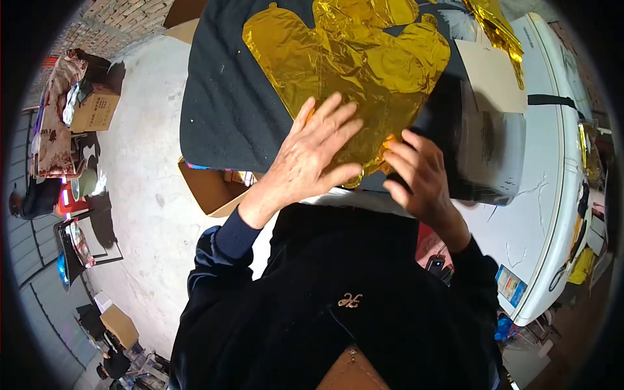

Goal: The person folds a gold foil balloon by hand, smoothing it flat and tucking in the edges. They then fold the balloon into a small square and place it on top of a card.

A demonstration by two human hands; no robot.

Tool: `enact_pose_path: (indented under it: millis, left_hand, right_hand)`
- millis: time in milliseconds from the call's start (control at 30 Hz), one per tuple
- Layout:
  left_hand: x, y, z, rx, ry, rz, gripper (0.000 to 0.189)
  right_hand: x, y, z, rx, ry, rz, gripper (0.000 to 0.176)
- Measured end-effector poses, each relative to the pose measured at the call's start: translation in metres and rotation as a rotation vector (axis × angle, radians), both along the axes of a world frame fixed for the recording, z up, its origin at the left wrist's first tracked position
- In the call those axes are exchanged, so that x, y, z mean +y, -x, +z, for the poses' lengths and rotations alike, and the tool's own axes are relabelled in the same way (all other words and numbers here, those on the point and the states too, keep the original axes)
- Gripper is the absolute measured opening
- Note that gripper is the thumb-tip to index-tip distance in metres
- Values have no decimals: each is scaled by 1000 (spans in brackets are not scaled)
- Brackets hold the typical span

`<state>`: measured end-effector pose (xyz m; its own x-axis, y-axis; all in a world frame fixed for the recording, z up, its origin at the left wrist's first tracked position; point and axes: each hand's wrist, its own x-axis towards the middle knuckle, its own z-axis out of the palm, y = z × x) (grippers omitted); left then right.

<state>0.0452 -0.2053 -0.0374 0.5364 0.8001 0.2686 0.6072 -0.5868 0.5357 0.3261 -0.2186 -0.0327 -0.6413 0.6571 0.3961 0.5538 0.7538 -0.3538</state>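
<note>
We see the gold foil (370, 71) cut off at the top edge. Our left hand (312, 153) and right hand (419, 175) hide parts of it; we cannot tell whether the right fingers pinch it. The label (511, 286) is too small to read.

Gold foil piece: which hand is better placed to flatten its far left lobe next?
Left, I'd judge. The left hand is spread over the gold foil piece, closer to that lobe. The right hand is half curled by the near right edge, farther away.

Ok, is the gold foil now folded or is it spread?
Spread: the gold foil lies wide and wrinkled on the dark cloth, rounded lobes visible.
</note>
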Motion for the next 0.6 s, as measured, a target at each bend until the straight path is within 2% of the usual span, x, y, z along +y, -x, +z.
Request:
enact_pose_path:
  millis: [67,133,267,467,600]
  left_hand:
    - [-17,8,-3,41,34,-61,75]
    - [-32,12,-5,86,70,-89,74]
    - [-42,8,-14,77,34,-35,61]
    - [-41,5,-21,-70,-50,42,24]
    - [-33,1,-18,-156,-38,91,13]
  right_hand:
    - [-21,4,-5,-19,57,-29,62]
    - [-30,13,-9,-46,59,-60,62]
    - [-26,29,-19,-18,23,-43,56]
    - [-20,43,-24,99,-30,-59,27]
    - [-17,49,-22,204,44,-99,18]
